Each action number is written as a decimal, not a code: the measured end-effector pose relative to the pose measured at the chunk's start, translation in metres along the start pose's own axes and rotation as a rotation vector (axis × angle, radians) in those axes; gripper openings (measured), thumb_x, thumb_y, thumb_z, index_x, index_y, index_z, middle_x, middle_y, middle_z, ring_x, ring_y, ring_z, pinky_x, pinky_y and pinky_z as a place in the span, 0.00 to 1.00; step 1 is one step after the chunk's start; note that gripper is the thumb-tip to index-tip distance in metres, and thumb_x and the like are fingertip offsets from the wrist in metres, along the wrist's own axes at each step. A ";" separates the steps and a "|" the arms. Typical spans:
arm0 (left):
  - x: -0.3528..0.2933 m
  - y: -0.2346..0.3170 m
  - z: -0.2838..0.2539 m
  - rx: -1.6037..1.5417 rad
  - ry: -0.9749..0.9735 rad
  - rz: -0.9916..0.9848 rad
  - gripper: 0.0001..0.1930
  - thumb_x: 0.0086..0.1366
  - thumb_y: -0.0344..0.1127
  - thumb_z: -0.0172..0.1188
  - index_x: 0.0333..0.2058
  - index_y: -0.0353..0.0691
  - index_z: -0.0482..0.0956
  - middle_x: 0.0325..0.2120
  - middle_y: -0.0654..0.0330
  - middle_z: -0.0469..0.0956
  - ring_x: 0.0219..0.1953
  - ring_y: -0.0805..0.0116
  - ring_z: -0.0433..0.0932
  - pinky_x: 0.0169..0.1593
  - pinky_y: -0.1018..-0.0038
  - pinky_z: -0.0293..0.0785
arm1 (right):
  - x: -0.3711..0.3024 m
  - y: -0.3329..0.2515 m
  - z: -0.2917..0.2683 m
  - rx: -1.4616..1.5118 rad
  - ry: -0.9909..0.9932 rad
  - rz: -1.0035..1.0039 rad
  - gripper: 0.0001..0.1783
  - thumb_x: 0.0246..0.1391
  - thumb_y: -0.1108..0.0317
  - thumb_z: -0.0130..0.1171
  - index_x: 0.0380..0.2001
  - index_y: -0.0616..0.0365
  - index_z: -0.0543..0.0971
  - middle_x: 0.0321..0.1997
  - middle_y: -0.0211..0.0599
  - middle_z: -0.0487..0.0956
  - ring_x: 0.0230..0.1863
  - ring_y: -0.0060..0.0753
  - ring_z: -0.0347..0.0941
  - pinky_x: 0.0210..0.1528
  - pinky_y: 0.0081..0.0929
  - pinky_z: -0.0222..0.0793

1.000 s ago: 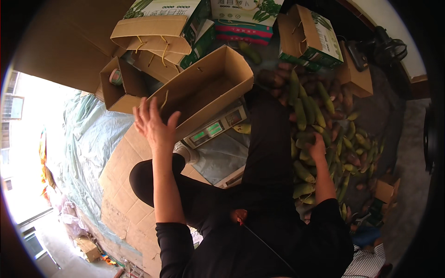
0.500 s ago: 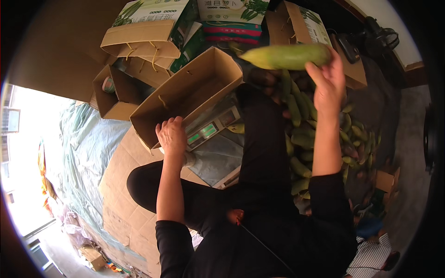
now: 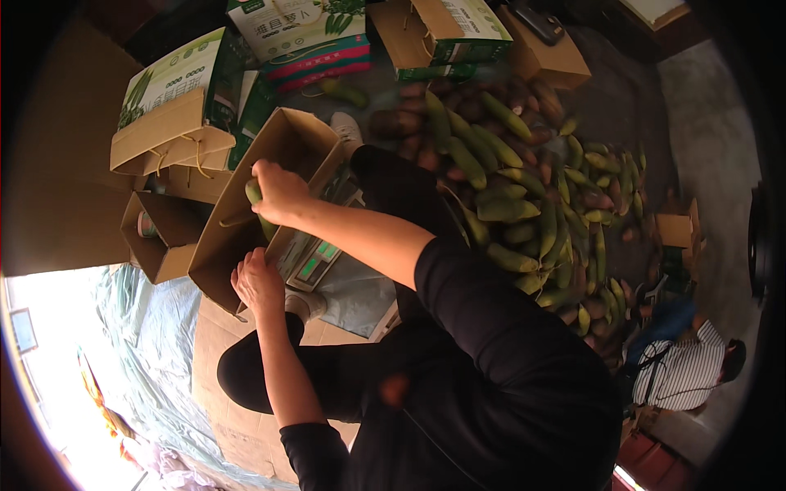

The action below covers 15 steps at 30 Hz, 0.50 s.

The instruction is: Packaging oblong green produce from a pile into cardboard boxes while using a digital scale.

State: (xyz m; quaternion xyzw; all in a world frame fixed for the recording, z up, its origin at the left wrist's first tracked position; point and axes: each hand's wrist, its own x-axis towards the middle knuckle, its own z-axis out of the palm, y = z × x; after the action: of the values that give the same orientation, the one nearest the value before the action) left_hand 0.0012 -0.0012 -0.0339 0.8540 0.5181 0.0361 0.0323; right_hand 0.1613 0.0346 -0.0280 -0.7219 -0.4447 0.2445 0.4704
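Note:
A long open cardboard box point(image 3: 315, 135) stands slanted in front of me, on a scale point(image 3: 301, 282) with green lit displays. My right hand point(image 3: 282, 195) is closed around a green radish point(image 3: 254, 193) and reaches over the box's right wall, with the radish down inside. Part of the radish is hidden by the hand. At the near end of the box, my left hand point(image 3: 259, 282) has its fingers hooked over the rim. A large heap of green radishes point(image 3: 508, 209) lies to the right of my legs.
Printed carton boxes point(image 3: 176, 74) with cord handles stand at the back left. A smaller open box point(image 3: 160, 237) with a roll in it sits at the left. Another open carton point(image 3: 409, 33) is at the back. A person in a striped top point(image 3: 679, 372) is at the lower right.
My right hand has carried the radish from above the heap leftward and down into the box. The left hand stays on the box's near end. The view has shifted to the right.

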 end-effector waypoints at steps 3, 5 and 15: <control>0.002 0.002 -0.001 0.000 -0.016 0.002 0.09 0.53 0.32 0.59 0.35 0.43 0.77 0.33 0.60 0.77 0.41 0.58 0.75 0.50 0.61 0.66 | 0.002 0.002 0.002 -0.489 -0.331 0.093 0.14 0.48 0.70 0.55 0.41 0.55 0.74 0.39 0.42 0.77 0.45 0.43 0.75 0.43 0.44 0.68; 0.002 0.000 0.002 -0.012 -0.038 0.007 0.09 0.53 0.32 0.59 0.35 0.43 0.77 0.33 0.60 0.77 0.41 0.58 0.75 0.49 0.61 0.66 | -0.001 0.005 -0.005 -0.527 -0.297 0.002 0.13 0.47 0.69 0.56 0.39 0.54 0.75 0.39 0.41 0.77 0.45 0.43 0.75 0.43 0.44 0.68; 0.002 -0.005 0.002 -0.003 -0.023 0.032 0.09 0.53 0.32 0.59 0.35 0.42 0.77 0.31 0.59 0.76 0.39 0.56 0.75 0.46 0.62 0.67 | 0.009 0.072 -0.173 -0.115 0.055 -0.070 0.14 0.46 0.63 0.61 0.38 0.55 0.79 0.36 0.42 0.80 0.39 0.44 0.77 0.40 0.37 0.72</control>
State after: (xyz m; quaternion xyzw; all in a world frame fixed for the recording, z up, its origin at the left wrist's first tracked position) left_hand -0.0021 0.0033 -0.0361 0.8625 0.5038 0.0276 0.0388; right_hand 0.3289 -0.0491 -0.0159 -0.7382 -0.4697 0.1822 0.4486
